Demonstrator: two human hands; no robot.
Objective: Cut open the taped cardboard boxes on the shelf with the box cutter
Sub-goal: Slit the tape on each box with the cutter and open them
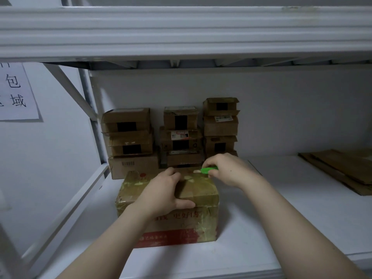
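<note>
Your left hand [163,195] presses flat on the taped box [201,198], fingers released — right hand [227,170] fingers grasp the green box cutter [209,169] at its far edge.

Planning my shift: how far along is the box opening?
Done: nothing certain; flattened cardboard lies at the right. In hand: the left hand presses the front taped box while the right hand holds the green box cutter at its far top edge; no cut shows. Left: this box and the stacked boxes behind.

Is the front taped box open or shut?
Shut: the front box has flat, taped flaps; the right hand holds the box cutter at its far edge.
</note>
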